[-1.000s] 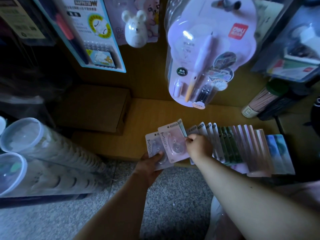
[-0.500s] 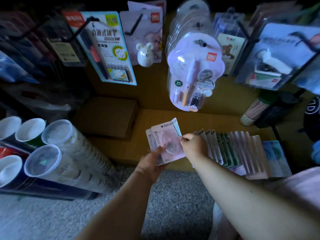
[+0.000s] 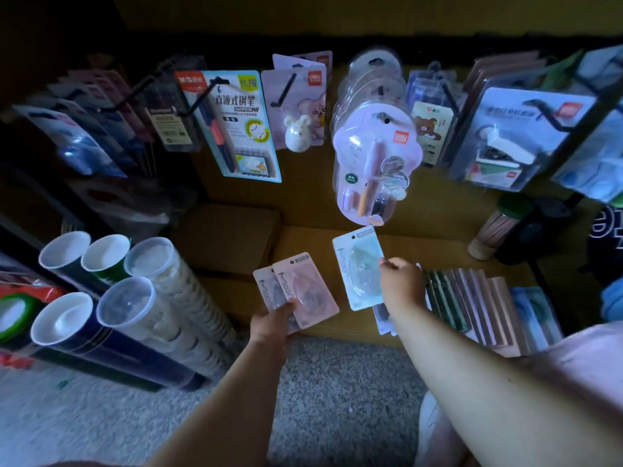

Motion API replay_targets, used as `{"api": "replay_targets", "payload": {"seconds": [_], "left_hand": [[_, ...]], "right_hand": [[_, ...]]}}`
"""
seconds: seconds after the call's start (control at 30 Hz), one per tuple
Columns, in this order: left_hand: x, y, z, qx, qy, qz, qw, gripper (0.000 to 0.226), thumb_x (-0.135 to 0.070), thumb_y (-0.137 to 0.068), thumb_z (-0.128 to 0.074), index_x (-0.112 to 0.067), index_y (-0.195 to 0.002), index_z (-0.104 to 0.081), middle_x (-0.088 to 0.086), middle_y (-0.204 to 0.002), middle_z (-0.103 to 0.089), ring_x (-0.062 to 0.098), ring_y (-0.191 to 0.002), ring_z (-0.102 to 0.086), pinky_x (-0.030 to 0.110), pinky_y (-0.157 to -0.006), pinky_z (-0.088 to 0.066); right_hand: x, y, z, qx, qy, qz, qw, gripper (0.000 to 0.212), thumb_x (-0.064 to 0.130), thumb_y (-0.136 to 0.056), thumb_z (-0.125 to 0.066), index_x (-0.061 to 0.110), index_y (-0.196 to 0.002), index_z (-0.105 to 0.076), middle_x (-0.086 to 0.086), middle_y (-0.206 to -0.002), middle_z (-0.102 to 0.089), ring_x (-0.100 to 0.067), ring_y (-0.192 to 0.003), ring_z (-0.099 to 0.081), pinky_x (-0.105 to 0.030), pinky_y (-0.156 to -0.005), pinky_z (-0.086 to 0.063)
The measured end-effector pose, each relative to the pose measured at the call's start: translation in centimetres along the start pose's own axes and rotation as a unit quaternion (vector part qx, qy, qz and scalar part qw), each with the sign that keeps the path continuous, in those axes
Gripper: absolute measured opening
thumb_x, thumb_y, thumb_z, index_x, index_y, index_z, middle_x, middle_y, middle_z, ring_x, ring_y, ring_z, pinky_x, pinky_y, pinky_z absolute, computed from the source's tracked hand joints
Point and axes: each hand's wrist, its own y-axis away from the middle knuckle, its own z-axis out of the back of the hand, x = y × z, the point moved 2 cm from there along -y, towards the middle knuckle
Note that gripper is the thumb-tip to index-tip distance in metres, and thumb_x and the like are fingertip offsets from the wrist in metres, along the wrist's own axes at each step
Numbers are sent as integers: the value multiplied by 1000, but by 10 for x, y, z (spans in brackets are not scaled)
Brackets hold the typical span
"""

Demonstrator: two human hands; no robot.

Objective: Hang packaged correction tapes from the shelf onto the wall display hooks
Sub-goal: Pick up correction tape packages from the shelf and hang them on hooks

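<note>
Right hand (image 3: 401,284) pinches pale-blue pkg (image 3: 359,273), "Moon" on card.

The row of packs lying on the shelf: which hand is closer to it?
The right hand, holding a pale blue pack, is right at the row of packs. The left hand holds pink packs well off to the left.

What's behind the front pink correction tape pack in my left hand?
A second pink pack sits behind the front pink pack, fanned out to its left in the left hand grip. Only its left strip shows; the front pack covers the rest, so any further packs cannot be seen.
</note>
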Motion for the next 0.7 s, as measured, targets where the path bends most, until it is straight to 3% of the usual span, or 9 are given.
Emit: {"api": "replay_targets", "payload": {"seconds": [0.13, 0.23, 0.3, 0.43, 0.5, 0.57, 0.7], "left_hand": [[1, 10, -12, 58, 5, -12, 998, 28, -4, -89, -65, -6, -117, -60, 18, -106, -69, 31, -85, -69, 39, -67, -58], [2, 15, -27, 122, 11, -10, 992, 29, -7, -93, -60, -8, -121, -60, 17, -112, -71, 31, -89, -70, 36, -64, -57], [2, 18, -34, 148, 31, -1, 989, 32, -19, -96, -57, -11, -127, -58, 15, -114, -71, 31, -94, -70, 38, -67, -57], [-1, 22, -38, 234, 32, 9, 972, 53, -57, -87, -55, -23, -127, -62, 9, -121, -70, 27, -104, -69, 37, -77, -56], [-1, 23, -39, 249, 9, -7, 969, 54, -51, -79, -69, -23, -125, -62, 10, -118, -71, 26, -100, -70, 37, -78, -57], [2, 23, -41, 242, -1, -17, 970, 60, -40, -70, -77, -20, -124, -62, 12, -118, -71, 29, -101, -69, 44, -86, -54], [7, 17, -43, 232, 17, -21, 972, 56, -25, -67, -79, -14, -120, -65, 15, -113, -72, 31, -97, -70, 46, -86, -55]], "right_hand": [[-7, 3, -20, 115, -59, -79, 988, 11, 30, -94, -57, 20, -96, -62, -7, -99, -61, -25, -94, -58, -31, -78, -44], [-13, 7, -31, 164, -121, -107, 973, 13, 22, -95, -53, 18, -85, -59, -7, -102, -61, -24, -95, -56, -31, -78, -40], [-12, 8, -32, 170, -135, -102, 971, 13, 17, -96, -49, 20, -86, -56, -7, -102, -59, -24, -93, -54, -32, -75, -38], [-7, 13, -31, 164, -132, -75, 975, 20, 19, -98, -45, 29, -111, -57, -1, -106, -60, -23, -100, -58, -32, -77, -45], [-7, 16, -34, 171, -140, -69, 973, 29, 21, -100, -43, 32, -123, -57, 0, -118, -61, -22, -110, -58, -35, -91, -50], [-8, 19, -38, 179, -148, -70, 970, 34, 22, -101, -42, 27, -131, -55, 0, -131, -58, -22, -119, -55, -40, -102, -46], [-9, 26, -41, 177, -136, -94, 970, 36, 29, -102, -42, 18, -133, -55, -2, -136, -55, -23, -122, -54, -32, -103, -42]]}}
